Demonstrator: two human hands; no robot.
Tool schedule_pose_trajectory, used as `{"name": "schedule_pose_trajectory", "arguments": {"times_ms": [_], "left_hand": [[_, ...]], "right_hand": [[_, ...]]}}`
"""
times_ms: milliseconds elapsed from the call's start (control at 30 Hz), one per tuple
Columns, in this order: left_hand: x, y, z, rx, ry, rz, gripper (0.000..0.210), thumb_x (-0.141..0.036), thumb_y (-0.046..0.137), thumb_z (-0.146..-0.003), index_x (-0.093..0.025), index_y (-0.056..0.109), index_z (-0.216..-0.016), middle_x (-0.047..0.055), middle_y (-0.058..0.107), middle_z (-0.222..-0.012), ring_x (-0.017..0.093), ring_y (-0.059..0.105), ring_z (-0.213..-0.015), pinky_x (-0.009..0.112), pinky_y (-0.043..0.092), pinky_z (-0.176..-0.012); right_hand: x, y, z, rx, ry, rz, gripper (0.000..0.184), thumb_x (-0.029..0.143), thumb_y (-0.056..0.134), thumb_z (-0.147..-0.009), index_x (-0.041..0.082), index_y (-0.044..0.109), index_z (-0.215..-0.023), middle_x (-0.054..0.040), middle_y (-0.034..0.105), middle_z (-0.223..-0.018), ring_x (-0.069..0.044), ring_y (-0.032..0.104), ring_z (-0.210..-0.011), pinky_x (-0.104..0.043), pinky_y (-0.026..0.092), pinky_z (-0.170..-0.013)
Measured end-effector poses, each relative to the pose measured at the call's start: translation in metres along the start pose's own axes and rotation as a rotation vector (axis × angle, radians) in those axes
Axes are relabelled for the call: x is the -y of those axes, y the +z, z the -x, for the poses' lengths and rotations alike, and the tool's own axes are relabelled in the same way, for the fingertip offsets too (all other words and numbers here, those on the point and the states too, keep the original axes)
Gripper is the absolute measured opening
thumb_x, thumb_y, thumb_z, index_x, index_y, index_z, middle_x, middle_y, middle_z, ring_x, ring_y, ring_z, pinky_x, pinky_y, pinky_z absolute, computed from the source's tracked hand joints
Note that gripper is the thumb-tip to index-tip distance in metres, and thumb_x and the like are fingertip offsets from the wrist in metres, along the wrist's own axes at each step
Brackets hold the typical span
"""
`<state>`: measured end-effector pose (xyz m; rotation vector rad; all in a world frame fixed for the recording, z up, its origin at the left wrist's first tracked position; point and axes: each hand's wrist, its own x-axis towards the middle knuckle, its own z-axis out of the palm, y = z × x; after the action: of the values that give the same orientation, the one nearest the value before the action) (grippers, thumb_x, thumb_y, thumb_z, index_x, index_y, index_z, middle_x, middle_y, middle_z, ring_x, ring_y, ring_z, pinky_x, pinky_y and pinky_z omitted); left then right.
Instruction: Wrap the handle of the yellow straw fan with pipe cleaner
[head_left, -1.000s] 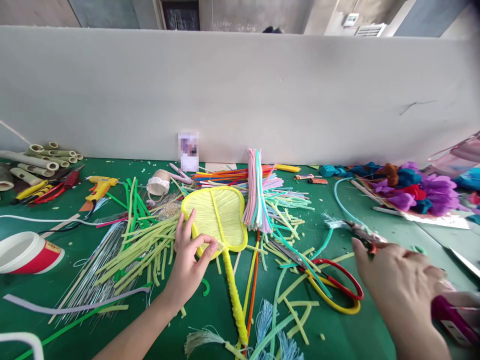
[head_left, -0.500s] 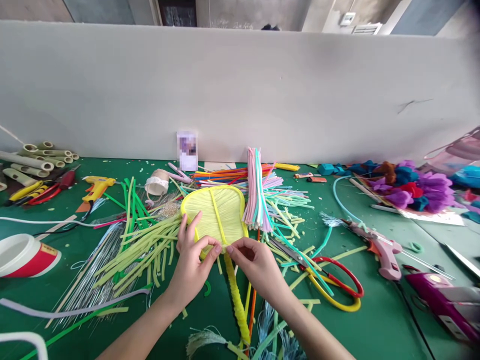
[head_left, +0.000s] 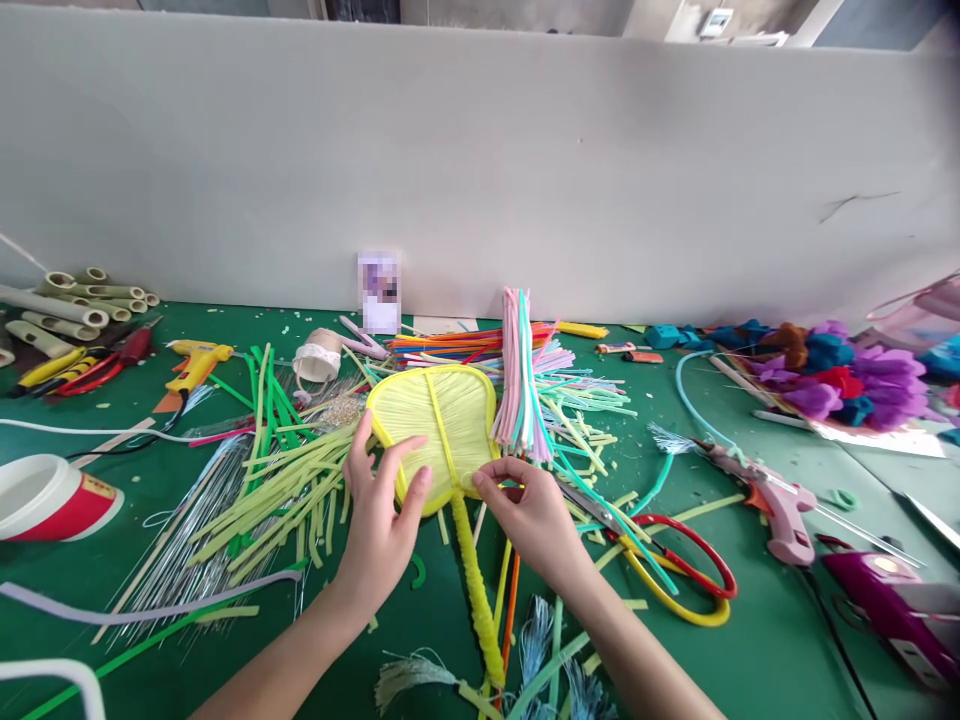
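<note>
A yellow hand fan (head_left: pixel 405 420) with a pale yellow strand-covered face, a brighter rim and a centre rib is in front of me. Its handle (head_left: pixel 476 590), wrapped in fuzzy yellow, points down toward me. My right hand (head_left: pixel 529 510) pinches the lower right rim, close to where the handle joins. At the fan's left edge is my left hand (head_left: pixel 386 510), its thumb and index finger apart over the face. Whether its other fingers press on the rim I cannot tell.
Lime pipe cleaners (head_left: pixel 277 500) and wires lie left, beside a yellow glue gun (head_left: pixel 196 365) and a paper cup (head_left: pixel 56 500). To the right are scissors (head_left: pixel 675 575), a pink glue gun (head_left: pixel 787 520) and purple flowers (head_left: pixel 885 385). A grey partition (head_left: pixel 480 160) stands behind.
My left thumb and index finger have come away from the fan's base and spread apart. The right hand's pinch has shifted slightly right along the lower rim. The view has tilted slightly down.
</note>
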<state>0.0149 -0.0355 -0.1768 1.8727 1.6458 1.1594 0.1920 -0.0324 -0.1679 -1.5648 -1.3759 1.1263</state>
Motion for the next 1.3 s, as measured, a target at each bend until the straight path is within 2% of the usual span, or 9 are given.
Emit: {"name": "schedule_pose_trajectory", "arguments": {"times_ms": [100, 200, 300, 400, 500, 633, 800, 1033, 1300], "left_hand": [[0.001, -0.001, 0.001, -0.046, -0.090, 0.124, 0.036, -0.041, 0.048, -0.099, -0.026, 0.050, -0.132, 0.015, 0.026, -0.156, 0.031, 0.024, -0.150, 0.050, 0.035, -0.115], [0.002, 0.001, 0.002, -0.016, -0.225, 0.338, 0.051, -0.044, 0.050, -0.098, -0.026, 0.034, -0.143, 0.017, 0.026, -0.157, 0.031, 0.031, -0.147, 0.048, 0.039, -0.113], [0.001, 0.005, 0.003, 0.007, -0.318, 0.518, 0.063, -0.044, 0.054, -0.096, -0.028, 0.022, -0.147, 0.017, 0.027, -0.159, 0.030, 0.031, -0.148, 0.043, 0.044, -0.110], [-0.001, 0.007, 0.004, 0.010, -0.398, 0.637, 0.072, -0.042, 0.060, -0.093, -0.030, 0.017, -0.149, 0.018, 0.026, -0.160, 0.029, 0.042, -0.142, 0.040, 0.049, -0.105], [-0.002, 0.007, 0.004, 0.048, -0.512, 0.739, 0.079, -0.038, 0.063, -0.092, -0.034, 0.011, -0.152, 0.016, 0.041, -0.154, 0.027, 0.054, -0.133, 0.041, 0.051, -0.103], [-0.003, 0.006, 0.003, 0.065, -0.613, 0.822, 0.087, -0.033, 0.065, -0.092, -0.041, 0.004, -0.154, 0.009, 0.057, -0.143, 0.024, 0.058, -0.130, 0.043, 0.048, -0.107], [-0.008, 0.007, 0.000, 0.107, -0.733, 0.975, 0.098, -0.022, 0.076, -0.082, -0.043, 0.011, -0.152, 0.006, 0.060, -0.142, 0.024, 0.064, -0.123, 0.042, 0.054, -0.101], [-0.008, 0.009, -0.002, 0.229, -0.825, 1.042, 0.063, -0.021, 0.083, -0.074, -0.021, 0.055, -0.131, 0.011, 0.072, -0.123, 0.027, 0.070, -0.111, 0.038, 0.058, -0.094], [-0.006, 0.009, -0.003, 0.237, -0.831, 1.035, 0.060, -0.022, 0.084, -0.073, -0.019, 0.059, -0.128, 0.011, 0.073, -0.122, 0.028, 0.070, -0.112, 0.038, 0.058, -0.093]], "right_hand": [[0.002, -0.005, -0.002, 0.020, -0.013, 0.046, 0.026, 0.039, 0.059, -0.087, 0.016, 0.067, -0.080, -0.0082, 0.072, -0.082, -0.021, 0.065, -0.071, -0.029, 0.049, -0.063], [0.006, -0.007, -0.005, 0.049, -0.043, 0.089, 0.022, 0.035, 0.060, -0.087, 0.016, 0.069, -0.081, -0.0071, 0.073, -0.082, -0.021, 0.066, -0.075, -0.029, 0.050, -0.065], [0.010, -0.007, -0.011, 0.071, -0.057, 0.171, 0.019, 0.031, 0.061, -0.086, 0.017, 0.070, -0.078, -0.0054, 0.073, -0.079, -0.021, 0.066, -0.074, -0.030, 0.048, -0.066], [0.013, -0.006, -0.016, 0.094, -0.055, 0.231, 0.018, 0.028, 0.060, -0.085, 0.016, 0.071, -0.076, -0.0053, 0.073, -0.078, -0.021, 0.065, -0.075, -0.030, 0.046, -0.068], [0.013, -0.006, -0.018, 0.114, -0.056, 0.246, 0.018, 0.028, 0.060, -0.086, 0.016, 0.071, -0.077, -0.0058, 0.073, -0.079, -0.022, 0.066, -0.076, -0.031, 0.046, -0.069], [0.010, -0.005, -0.018, 0.114, -0.053, 0.290, 0.017, 0.026, 0.060, -0.085, 0.016, 0.071, -0.077, -0.0054, 0.073, -0.078, -0.022, 0.067, -0.075, -0.030, 0.046, -0.068], [0.007, -0.001, -0.018, 0.089, -0.078, 0.358, 0.014, 0.025, 0.062, -0.085, 0.018, 0.071, -0.077, -0.0050, 0.074, -0.078, -0.022, 0.067, -0.073, -0.030, 0.045, -0.066], [0.007, -0.001, -0.018, 0.080, -0.094, 0.403, 0.012, 0.022, 0.063, -0.083, 0.019, 0.070, -0.074, -0.0040, 0.074, -0.074, -0.021, 0.067, -0.070, -0.029, 0.044, -0.063], [0.003, 0.001, -0.012, 0.029, -0.143, 0.388, 0.012, 0.023, 0.067, -0.085, 0.020, 0.069, -0.073, -0.0022, 0.072, -0.074, -0.019, 0.065, -0.066, -0.028, 0.044, -0.062]]}}
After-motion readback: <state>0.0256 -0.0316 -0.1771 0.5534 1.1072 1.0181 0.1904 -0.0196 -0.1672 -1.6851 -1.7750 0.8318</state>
